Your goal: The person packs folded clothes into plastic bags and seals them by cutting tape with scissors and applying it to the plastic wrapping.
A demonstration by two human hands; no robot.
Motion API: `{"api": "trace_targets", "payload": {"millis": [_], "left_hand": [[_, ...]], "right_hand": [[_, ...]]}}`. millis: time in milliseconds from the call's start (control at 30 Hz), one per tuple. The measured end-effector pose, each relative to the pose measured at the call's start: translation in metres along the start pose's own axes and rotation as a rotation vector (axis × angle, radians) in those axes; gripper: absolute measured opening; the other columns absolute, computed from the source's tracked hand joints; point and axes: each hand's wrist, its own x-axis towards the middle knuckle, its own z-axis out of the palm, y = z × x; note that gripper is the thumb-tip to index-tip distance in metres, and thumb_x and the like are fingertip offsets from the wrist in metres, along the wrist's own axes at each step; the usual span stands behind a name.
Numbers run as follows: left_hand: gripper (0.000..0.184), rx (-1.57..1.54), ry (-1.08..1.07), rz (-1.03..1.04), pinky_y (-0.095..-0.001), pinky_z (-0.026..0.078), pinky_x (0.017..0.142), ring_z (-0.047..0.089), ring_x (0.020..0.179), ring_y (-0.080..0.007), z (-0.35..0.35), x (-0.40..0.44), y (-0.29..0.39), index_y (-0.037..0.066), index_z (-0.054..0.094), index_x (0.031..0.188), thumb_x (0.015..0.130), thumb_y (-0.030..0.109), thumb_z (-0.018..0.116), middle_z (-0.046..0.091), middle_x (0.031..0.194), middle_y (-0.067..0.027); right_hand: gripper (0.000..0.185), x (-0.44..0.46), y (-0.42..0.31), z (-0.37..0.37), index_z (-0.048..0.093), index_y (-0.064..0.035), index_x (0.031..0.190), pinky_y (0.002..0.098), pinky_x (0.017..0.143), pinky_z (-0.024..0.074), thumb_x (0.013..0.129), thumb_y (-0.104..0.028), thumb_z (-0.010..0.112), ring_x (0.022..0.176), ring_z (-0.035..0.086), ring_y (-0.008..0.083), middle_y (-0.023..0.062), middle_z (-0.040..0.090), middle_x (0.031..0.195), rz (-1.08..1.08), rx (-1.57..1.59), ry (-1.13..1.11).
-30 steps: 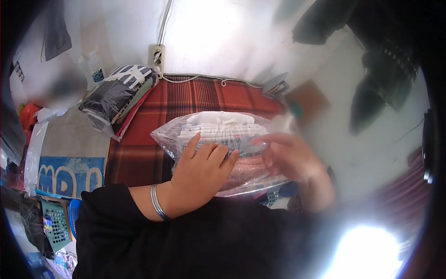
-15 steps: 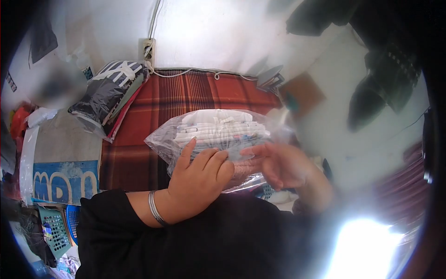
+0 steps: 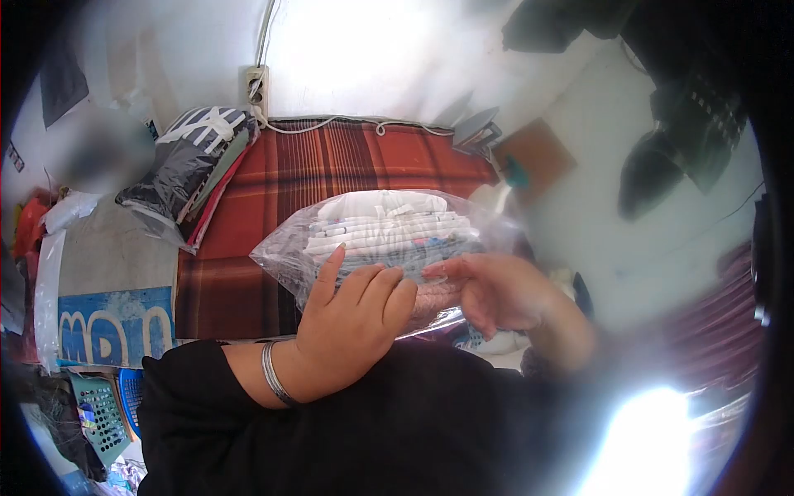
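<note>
A clear plastic bag point(image 3: 277, 248) holding folded cloths, white on top and pink lower down, lies on a red plaid cloth point(image 3: 347, 157). My left hand point(image 3: 356, 318), with silver bangles at the wrist, rests on the bag's near left part; its index finger points forward and the other fingers bend over the plastic. At the bag's near right side is my right hand point(image 3: 496, 293), thumb and fingers apart. Whether its fingertips touch the plastic is hard to tell.
Another bag of folded clothes point(image 3: 186, 165) lies at the left by the wall. A socket point(image 3: 256, 87) with a white cable sits behind. A grey and blue board point(image 3: 116, 273) and a green basket point(image 3: 101, 413) are at the left. Dark garments point(image 3: 662, 157) hang right.
The view has shifted, so the bag appears slightly further left. My left hand has moved slightly down the bag, and my right hand has moved toward its near side.
</note>
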Motion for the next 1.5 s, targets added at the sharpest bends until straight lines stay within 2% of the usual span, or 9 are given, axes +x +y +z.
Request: {"api": "trace_targets", "payload": {"millis": [367, 567, 633, 733, 833, 967, 1033, 1267, 1500], "left_hand": [[0.057, 0.022, -0.047, -0.005, -0.0498, 0.03, 0.11, 0.058, 0.104, -0.0169, -0.005, -0.001, 0.004, 0.009, 0.065, 0.113, 0.062, 0.032, 0.078, 0.06, 0.111, -0.0008], [0.055, 0.037, -0.045, 0.004, -0.0487, 0.03, 0.109, 0.058, 0.104, -0.0161, -0.005, -0.002, 0.003, 0.01, 0.065, 0.114, 0.065, 0.032, 0.077, 0.059, 0.115, -0.0003], [0.028, 0.048, 0.054, 0.031, -0.0473, 0.034, 0.106, 0.06, 0.095, -0.0163, -0.003, -0.001, 0.004, 0.007, 0.067, 0.102, 0.08, 0.02, 0.059, 0.062, 0.108, -0.0022], [0.028, 0.072, 0.077, 0.002, -0.048, 0.034, 0.106, 0.061, 0.097, -0.0167, 0.002, -0.003, 0.008, 0.006, 0.068, 0.102, 0.08, 0.022, 0.059, 0.063, 0.11, -0.0026], [0.029, 0.065, 0.057, -0.015, -0.0485, 0.034, 0.106, 0.061, 0.099, -0.0163, 0.0, -0.004, 0.007, 0.007, 0.068, 0.103, 0.08, 0.023, 0.06, 0.063, 0.108, -0.0019], [0.031, 0.037, 0.054, -0.007, -0.0489, 0.033, 0.107, 0.06, 0.1, -0.0156, 0.001, -0.005, 0.007, 0.008, 0.068, 0.105, 0.08, 0.025, 0.06, 0.063, 0.109, -0.0007], [0.055, 0.012, -0.041, -0.018, -0.0499, 0.027, 0.11, 0.058, 0.107, -0.0154, -0.003, -0.005, 0.006, 0.012, 0.063, 0.116, 0.069, 0.038, 0.074, 0.062, 0.117, 0.0014], [0.049, 0.015, -0.011, -0.007, -0.0504, 0.031, 0.109, 0.058, 0.104, -0.0152, -0.006, -0.003, 0.006, 0.009, 0.064, 0.113, 0.072, 0.035, 0.071, 0.061, 0.113, -0.0004], [0.056, 0.031, -0.065, -0.029, -0.054, 0.022, 0.111, 0.057, 0.112, -0.0182, -0.005, -0.004, 0.006, 0.009, 0.062, 0.118, 0.072, 0.038, 0.074, 0.06, 0.122, 0.0]], "right_hand": [[0.046, -0.009, 0.007, 0.025, 0.054, -0.0055, 0.132, 0.0289, 0.05, 0.0525, 0.103, -0.038, 0.04, 0.055, 0.063, 0.0152, 0.0087, 0.06, 0.064, -0.096, -0.552, 0.236], [0.043, -0.017, 0.02, 0.033, 0.056, -0.0066, 0.131, 0.0386, 0.066, 0.0504, 0.095, -0.03, 0.057, 0.066, 0.065, 0.0248, 0.0115, 0.065, 0.076, -0.54, -1.322, 0.744], [0.05, -0.013, 0.029, 0.034, 0.056, -0.0107, 0.132, 0.0476, 0.086, 0.0473, 0.087, -0.032, 0.063, 0.102, 0.062, 0.0321, 0.014, 0.064, 0.112, -1.116, -1.617, 0.808], [0.057, -0.002, 0.037, 0.056, 0.055, -0.0141, 0.134, 0.0617, 0.101, 0.0334, 0.083, -0.036, 0.066, 0.134, 0.041, 0.0347, 0.0137, 0.046, 0.143, -0.928, -1.867, 0.759], [0.059, 0.021, 0.062, 0.037, 0.054, -0.0194, 0.136, 0.0727, 0.102, 0.0215, 0.081, -0.038, 0.066, 0.142, 0.029, 0.0366, 0.0141, 0.035, 0.151, -0.798, -1.854, 0.723], [0.057, 0.012, 0.069, 0.024, 0.054, -0.0228, 0.136, 0.0741, 0.102, 0.0201, 0.082, -0.037, 0.065, 0.141, 0.031, 0.0372, 0.0139, 0.037, 0.15, -0.825, -1.817, 0.82], [0.05, 0.008, 0.071, 0.02, 0.056, -0.0246, 0.137, 0.0672, 0.11, 0.0132, 0.088, -0.034, 0.057, 0.141, 0.031, 0.0378, 0.0135, 0.038, 0.151, -0.76, -1.785, 0.85], [0.049, 0.003, 0.073, 0.01, 0.056, -0.0258, 0.137, 0.0642, 0.112, 0.012, 0.087, -0.032, 0.057, 0.142, 0.029, 0.0377, 0.0139, 0.037, 0.152, -0.742, -1.753, 1.004], [0.055, 0.021, 0.077, 0.027, 0.054, -0.0254, 0.138, 0.0693, 0.109, 0.0084, 0.089, -0.049, 0.054, 0.145, 0.025, 0.0368, 0.0132, 0.035, 0.153, -0.834, -1.788, 0.87]]}}
